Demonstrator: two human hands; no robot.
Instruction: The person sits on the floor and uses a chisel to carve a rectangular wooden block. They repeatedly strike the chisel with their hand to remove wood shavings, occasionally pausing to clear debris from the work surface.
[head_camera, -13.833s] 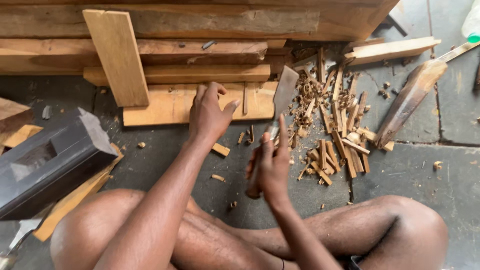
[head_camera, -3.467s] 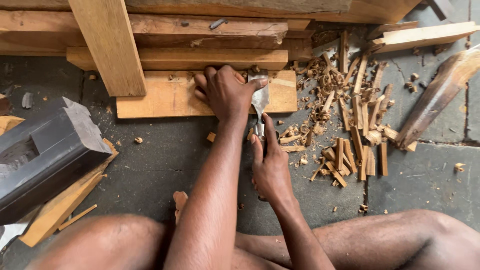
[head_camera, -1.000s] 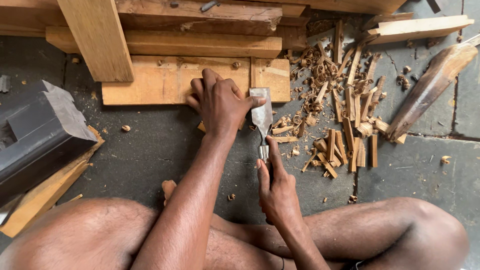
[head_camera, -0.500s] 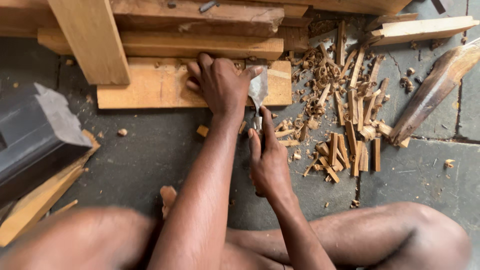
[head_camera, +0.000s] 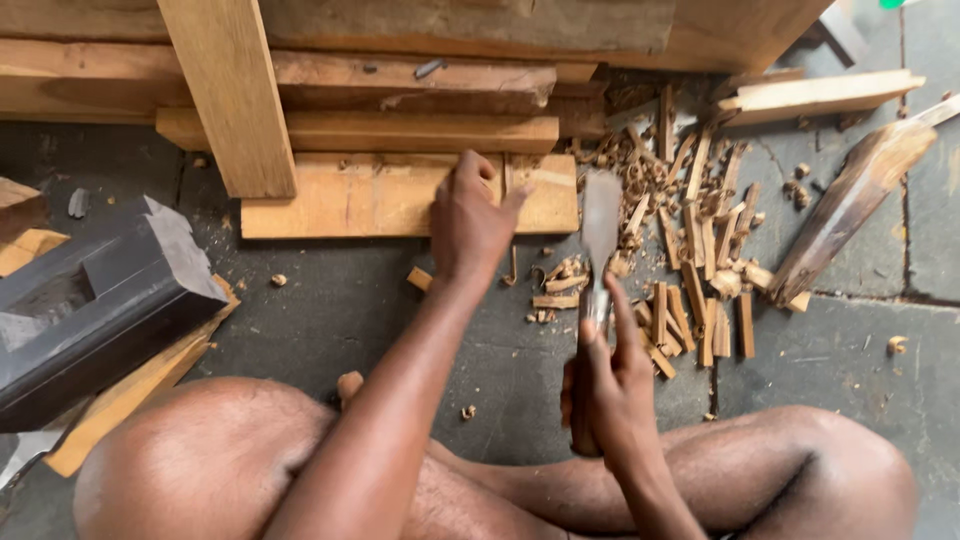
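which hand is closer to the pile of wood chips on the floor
Right. The right hand, gripping the chisel, sits beside the chip pile; the left hand rests on the board, farther away.

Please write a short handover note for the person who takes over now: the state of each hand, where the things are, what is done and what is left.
Left hand: pressed flat on the light wooden board, steadying it on the floor.
Right hand: shut on the chisel, blade raised beside the board's right end, not touching it.
Done: many wood chips lie right of the board.
Left: cannot tell how much more cutting remains.
Nearby: dark block at left.
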